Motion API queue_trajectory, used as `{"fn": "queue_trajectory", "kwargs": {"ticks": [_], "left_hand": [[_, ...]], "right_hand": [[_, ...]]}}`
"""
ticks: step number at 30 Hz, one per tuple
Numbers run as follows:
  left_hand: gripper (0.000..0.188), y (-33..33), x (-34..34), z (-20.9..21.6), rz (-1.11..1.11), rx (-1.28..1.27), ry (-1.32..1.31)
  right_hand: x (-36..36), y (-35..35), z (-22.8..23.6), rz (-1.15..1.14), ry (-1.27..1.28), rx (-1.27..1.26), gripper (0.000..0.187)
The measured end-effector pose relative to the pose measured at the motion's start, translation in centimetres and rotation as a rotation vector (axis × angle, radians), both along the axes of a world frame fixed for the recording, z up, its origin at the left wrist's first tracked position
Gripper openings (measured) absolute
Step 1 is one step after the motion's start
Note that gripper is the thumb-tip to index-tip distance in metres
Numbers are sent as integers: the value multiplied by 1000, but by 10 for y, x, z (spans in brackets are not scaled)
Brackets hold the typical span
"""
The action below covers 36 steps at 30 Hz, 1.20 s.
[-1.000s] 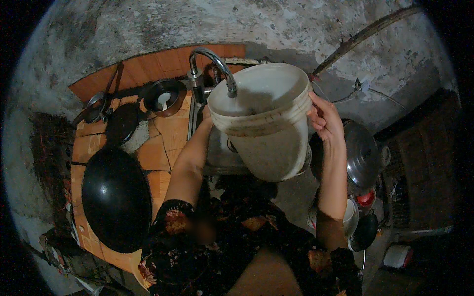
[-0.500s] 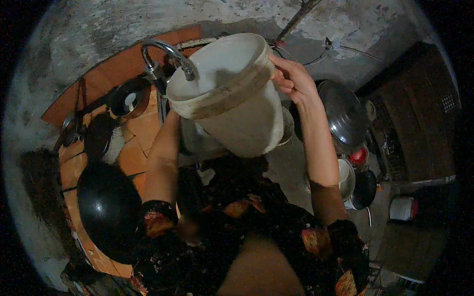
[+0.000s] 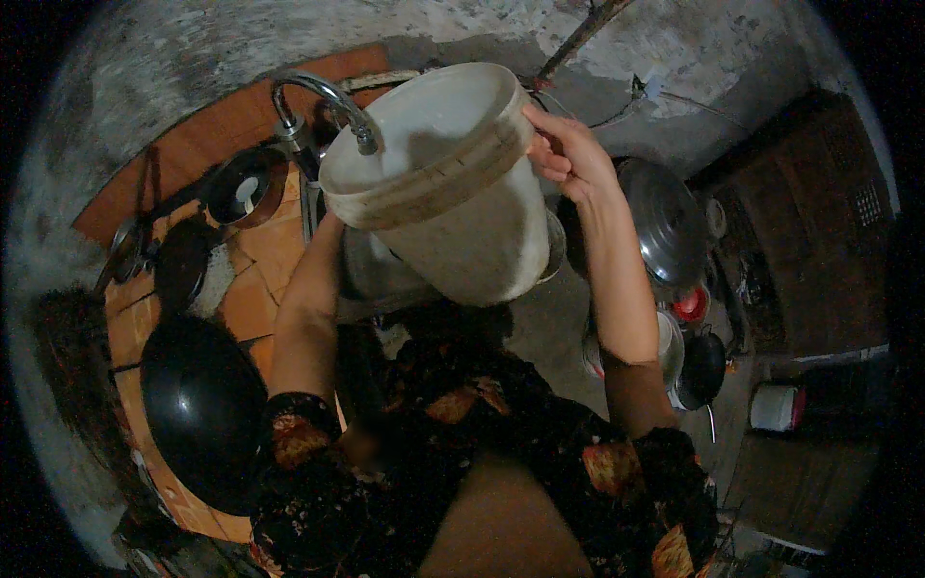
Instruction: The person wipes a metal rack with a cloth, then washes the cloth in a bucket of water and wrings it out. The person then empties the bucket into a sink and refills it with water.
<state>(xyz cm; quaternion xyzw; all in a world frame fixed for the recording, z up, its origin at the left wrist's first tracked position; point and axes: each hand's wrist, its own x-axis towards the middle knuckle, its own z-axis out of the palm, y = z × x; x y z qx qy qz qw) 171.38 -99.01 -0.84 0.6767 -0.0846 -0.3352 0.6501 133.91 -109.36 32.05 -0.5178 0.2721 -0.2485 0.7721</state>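
Observation:
A large whitish plastic bucket (image 3: 462,231), its outside stained, is tilted with its mouth up and toward the left. The curved chrome faucet (image 3: 337,96) hangs over its mouth, the spout end just inside the rim. On the right, my right hand (image 3: 570,154) grips the rim, thumb along the top edge and fingers curled below it. My left hand (image 3: 330,227) reaches under the rim on the left side and supports the bucket; its fingers are hidden behind the bucket. Inside the bucket the surface is pale, and I cannot make out a water level.
Left, an orange tiled counter (image 3: 249,301) carries a big black wok (image 3: 202,409) and a small pan (image 3: 246,188) with a pale utensil. A sink basin (image 3: 381,270) lies below the bucket. To the right are a dark round lid (image 3: 660,222), a red bowl (image 3: 690,304) and several pots.
The view has shifted slightly, so the surroundings sit a little farther left. Both hands keep the bucket tilted under the faucet much as before.

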Motion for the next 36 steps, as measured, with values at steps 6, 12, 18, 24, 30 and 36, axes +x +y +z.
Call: {"fn": "queue_trajectory", "kwargs": {"ticks": [6, 12, 18, 24, 30, 36], "left_hand": [[40, -5, -2, -1, 2, -24, 11], [41, -7, -1, -16, 19, -34, 42], [41, -7, 17, -31, 59, -75, 73], [41, -7, -3, -4, -47, 228, -240], [43, -7, -28, -2, -42, -117, 6], [44, 14, 37, -71, -19, -260, -191]], "right_hand": [[0, 0, 2, 6, 25, -11, 33], [2, 6, 3, -44, 59, -3, 33], [1, 0, 2, 4, 19, -2, 29], [1, -4, 2, 18, 28, 5, 26], [-6, 0, 2, -49, 49, 4, 23], [15, 3, 14, 53, 33, -21, 23]]}}
